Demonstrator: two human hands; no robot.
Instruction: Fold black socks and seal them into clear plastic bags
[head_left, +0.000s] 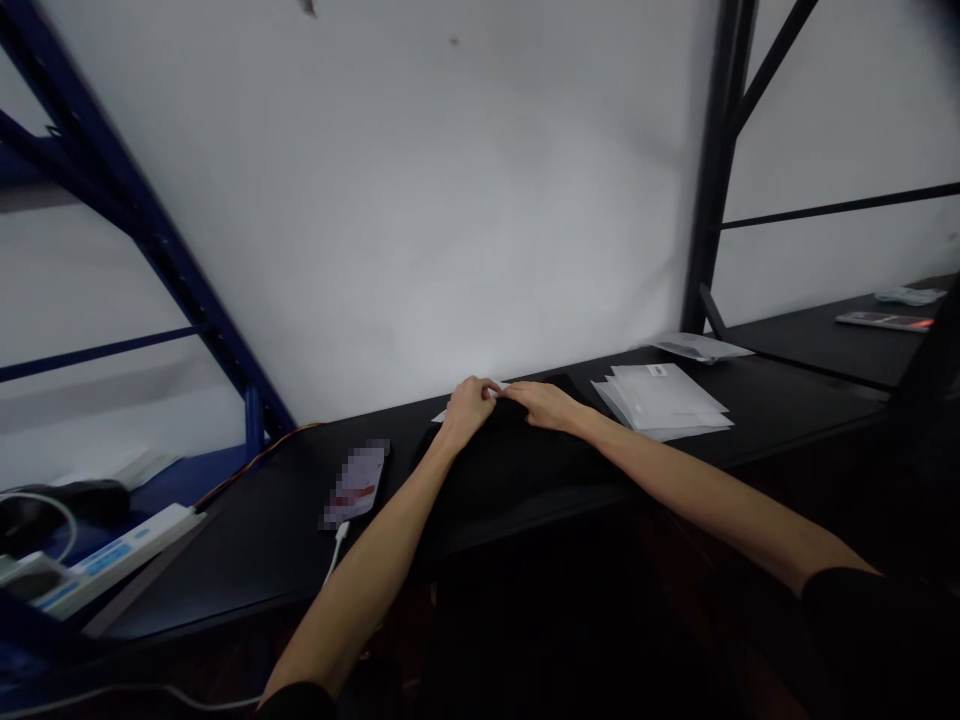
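Head view, read from left to right as I stand by. At the far left, a white power strip (pixel 124 555) with blue markings lies beside a blue frame (pixel 161 245), whose upright leans across the wall (pixel 480 200). Next, a phone (pixel 356 485) lies on the black bench (pixel 247 560), its screen pixelated; a white charging cable (pixel 341 533) enters its near end.

To the right of the phone, the left hand (pixel 470 407) rests over the far edge of a dark item (pixel 517 470) on the bench, directly in front of the person. Its fingers are bent, thumb and forefinger close together at a white piece (pixel 439 416), parts of which show beside and beyond the hand. I cannot tell whether they grip it. The right hand (pixel 551 407) meets the left at the same edge, fingers extended toward it, fingertips just beside the left thumb; I cannot tell whether they grip anything.

Just beyond the right forearm, translucent white bags (pixel 664 400) lie in an overlapping stack, the top one labelled. Behind them, near the wall, lies another white bag (pixel 697 347), close to a black post (pixel 712 190). At the far right, a flat device (pixel 881 321) lies on a dark surface.
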